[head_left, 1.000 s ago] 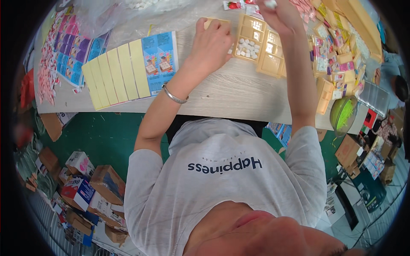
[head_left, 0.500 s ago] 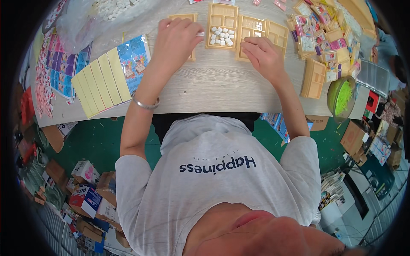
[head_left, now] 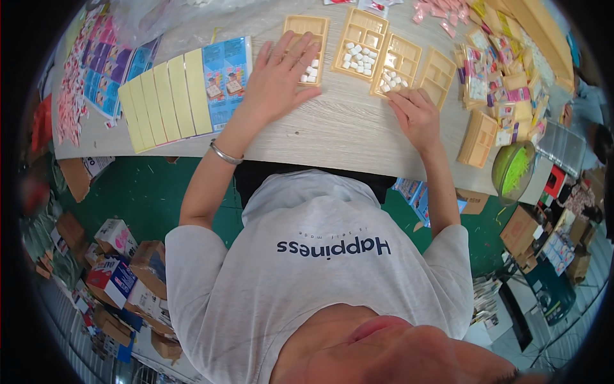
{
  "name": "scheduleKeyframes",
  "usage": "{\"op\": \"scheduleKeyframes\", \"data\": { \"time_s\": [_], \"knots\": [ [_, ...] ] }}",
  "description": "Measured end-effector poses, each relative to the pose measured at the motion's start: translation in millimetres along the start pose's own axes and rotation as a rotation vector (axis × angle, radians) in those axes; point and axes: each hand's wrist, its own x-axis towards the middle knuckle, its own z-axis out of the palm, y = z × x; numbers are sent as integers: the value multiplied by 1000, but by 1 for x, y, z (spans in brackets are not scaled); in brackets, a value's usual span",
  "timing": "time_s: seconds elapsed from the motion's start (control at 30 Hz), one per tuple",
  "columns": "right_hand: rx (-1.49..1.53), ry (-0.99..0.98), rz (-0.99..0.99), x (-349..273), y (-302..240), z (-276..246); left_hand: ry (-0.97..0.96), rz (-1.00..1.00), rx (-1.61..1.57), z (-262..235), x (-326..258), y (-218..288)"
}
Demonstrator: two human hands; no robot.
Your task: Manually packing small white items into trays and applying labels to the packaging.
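My left hand (head_left: 279,80), with a silver bracelet at its wrist, reaches over the leftmost tan compartment tray (head_left: 308,24), fingers stretched out and apart. Small white pieces lie in that tray, partly hidden by the fingers. To its right stands a second tan tray (head_left: 374,24) with white pieces (head_left: 359,59) in its near compartment. A third tray (head_left: 405,54) also has white pieces (head_left: 392,81) at its near end. My right hand (head_left: 417,116) is closed at that tray's near edge, its fingertips partly hidden. Beside it is a fourth tray (head_left: 441,73) with no pieces visible.
Blue printed card sheets (head_left: 225,80) with yellow strips lie left. Behind them is a clear plastic bag (head_left: 153,25). Wrapped packets (head_left: 505,89) pile up at right, near a tray stack (head_left: 476,139) and a bowl of green shreds (head_left: 515,169). Pink pieces (head_left: 438,11) lie at the back.
My left hand has gone from a pinch near the leftmost tray to spread fingers over it. White pieces now show in the third tray. The view has shifted, so the table items sit farther right.
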Motion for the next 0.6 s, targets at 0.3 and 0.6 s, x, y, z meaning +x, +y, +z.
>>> {"op": "scheduleKeyframes", "data": {
  "time_s": [0.3,0.6],
  "knots": [
    [88,365,-325,217,-56,28,-14,-134,-118,-8,-9,24],
    [-542,-369,-76,383,-129,145,402,-464,-233,-46,-64,-18]
  ]
}}
